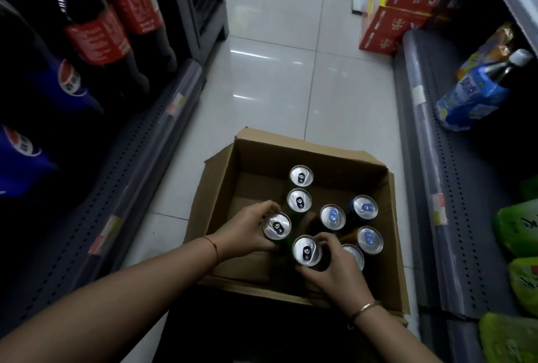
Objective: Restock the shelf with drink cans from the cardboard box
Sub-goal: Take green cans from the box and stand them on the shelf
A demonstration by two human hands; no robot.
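Down in the cardboard box point(305, 148) on the aisle floor, the left hand point(247, 236) is gripping the left can point(277, 225) from its outer side, fingers curled round the rim. The right hand point(334, 272) is holding the right can point(307, 250) just beside it in curled fingers. Both cans are standing upright, long axes vertical and black-tabbed lids facing up, so each probably needs lifting straight up, clear of the six other cans point(332, 216) standing beyond.
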